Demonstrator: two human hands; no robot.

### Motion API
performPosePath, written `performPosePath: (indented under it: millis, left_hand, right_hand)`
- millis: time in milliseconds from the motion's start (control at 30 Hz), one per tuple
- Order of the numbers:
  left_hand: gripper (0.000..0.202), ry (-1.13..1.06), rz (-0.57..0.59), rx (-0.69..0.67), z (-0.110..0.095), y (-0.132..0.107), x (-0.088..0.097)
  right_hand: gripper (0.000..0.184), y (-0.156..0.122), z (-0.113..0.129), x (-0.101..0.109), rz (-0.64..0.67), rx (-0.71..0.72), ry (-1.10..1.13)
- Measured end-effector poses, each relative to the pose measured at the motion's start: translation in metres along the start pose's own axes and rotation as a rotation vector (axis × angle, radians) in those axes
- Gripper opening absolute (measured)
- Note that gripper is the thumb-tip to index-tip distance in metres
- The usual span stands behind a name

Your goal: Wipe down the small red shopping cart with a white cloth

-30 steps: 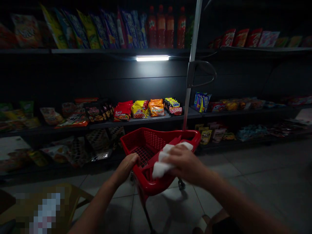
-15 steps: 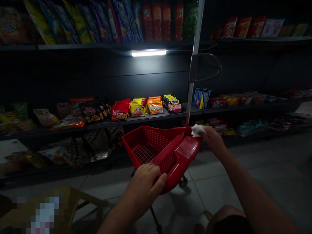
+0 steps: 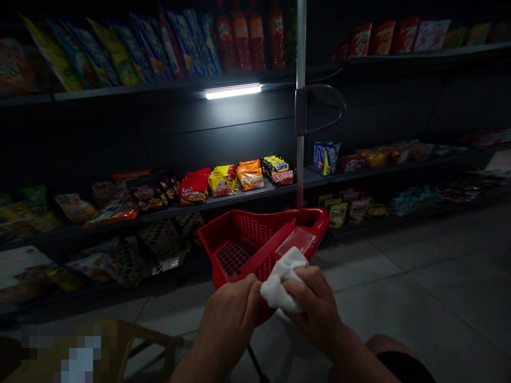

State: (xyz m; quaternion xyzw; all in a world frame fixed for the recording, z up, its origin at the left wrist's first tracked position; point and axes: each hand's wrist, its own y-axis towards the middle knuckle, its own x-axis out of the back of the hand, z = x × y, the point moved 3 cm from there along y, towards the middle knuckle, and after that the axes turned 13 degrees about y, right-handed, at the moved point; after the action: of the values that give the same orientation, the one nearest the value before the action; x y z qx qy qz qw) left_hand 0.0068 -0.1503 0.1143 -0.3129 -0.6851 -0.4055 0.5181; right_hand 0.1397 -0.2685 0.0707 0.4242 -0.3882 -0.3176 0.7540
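Dim shelves (image 3: 235,201) stood beyond the red cart (image 3: 259,227); the white cloth (image 3: 284,279), pinched in the grip of the right hand (image 3: 315,303), had moved from far-right rim (image 3: 324,217) to near rim (image 3: 264,315), bringing work beside the curled grip of the left hand (image 3: 230,316)

Left hand (image 3: 231,311) and right hand (image 3: 315,300) curl close together.

red cart (image 3: 271,247): near rim partly hidden behind left grip (image 3: 231,314) and white cloth (image 3: 285,279) | pole (image 3: 300,48): top is cut by upper edge | yellowish stool (image 3: 115,340): cut by lower edge, object (image 3: 82,359) on it blurred into squares | far-right packets (image 3: 489,137): too small for reading
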Motion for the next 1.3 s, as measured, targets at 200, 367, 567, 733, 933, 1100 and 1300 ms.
performPosePath:
  millis: [200, 367, 567, 733, 933, 1100, 1300]
  left_hand:
    - [0.039, -0.036, -0.081, -0.104, 0.024, -0.013, 0.003]
    - [0.041, -0.114, -0.064, -0.12, 0.034, -0.018, 0.009]
    - [0.041, -0.138, -0.096, -0.162, 0.036, -0.021, 0.006]
    - [0.033, -0.075, -0.141, -0.177, 0.048, -0.03, 0.012]
    - [0.035, -0.071, -0.129, -0.183, 0.058, -0.035, 0.017]
    - [0.036, -0.03, -0.175, -0.201, 0.061, -0.04, 0.017]
    - [0.036, -0.057, -0.164, -0.168, 0.071, -0.045, 0.02]
  right_hand:
    - [0.024, 0.025, -0.117, 0.058, -0.213, -0.258, -0.16]
    - [0.03, 0.036, -0.087, 0.035, -0.057, -0.201, -0.064]
    - [0.031, 0.017, 0.035, -0.033, 0.212, 0.196, 0.002]
    - [0.031, 0.015, -0.031, 0.001, 0.11, 0.132, -0.078]
    - [0.036, 0.052, -0.096, 0.038, 0.111, -0.228, -0.162]
    - [0.031, 0.078, -0.011, -0.011, 0.397, -0.145, -0.147]
    - [0.038, 0.101, -0.031, -0.019, 0.702, -0.151, -0.052]
